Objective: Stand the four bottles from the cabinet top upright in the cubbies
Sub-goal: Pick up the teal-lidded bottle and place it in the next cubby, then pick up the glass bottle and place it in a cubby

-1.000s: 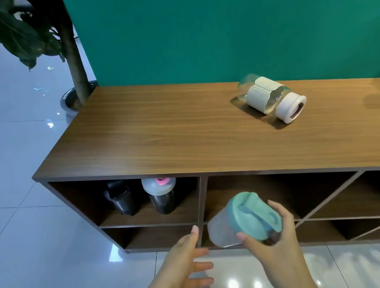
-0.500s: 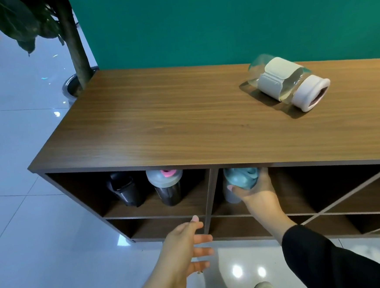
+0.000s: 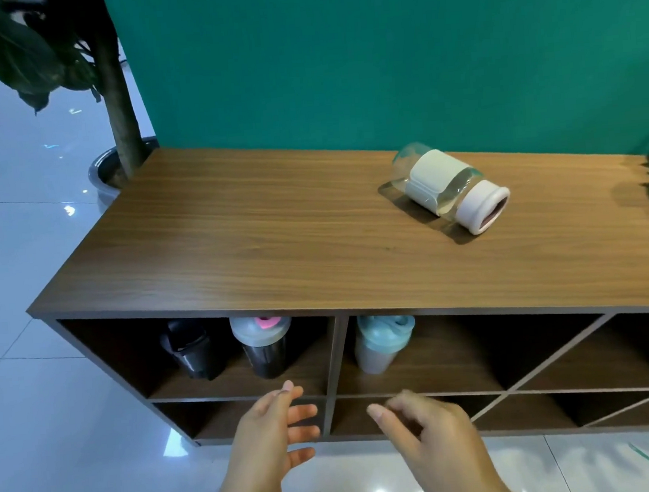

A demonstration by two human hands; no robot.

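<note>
My right hand (image 3: 435, 437) hangs low in front of the cabinet, fingers loosely curled and spread, holding nothing. My left hand (image 3: 269, 432) sits just beside it to the left, also open and empty, palm turned inward.

Directly beyond the right hand, in the upper cubby right of the vertical divider, the frosted shaker bottle with the teal flip lid (image 3: 381, 342) stands upright on the shelf, clear of both hands. Left of the divider, the dark shaker with the grey lid and pink cap (image 3: 263, 347) and the all-black bottle (image 3: 191, 351) stand upright side by side. By my count that makes three placed and one to go.

The one left is the clear glass bottle with the white sleeve and white cap (image 3: 448, 189), lying on its side on the wooden worktop (image 3: 256, 231). It lies up and to the right of my right hand, well apart from it, and farther again from the left, so I judge the right hand the natural one to send. Its long axis runs diagonally, base toward the back left near the green wall (image 3: 377, 47), cap toward the front right. I expect the reach to go up over the worktop's front edge and close across the sleeve, square to that axis. A round body on its side may roll.
</note>
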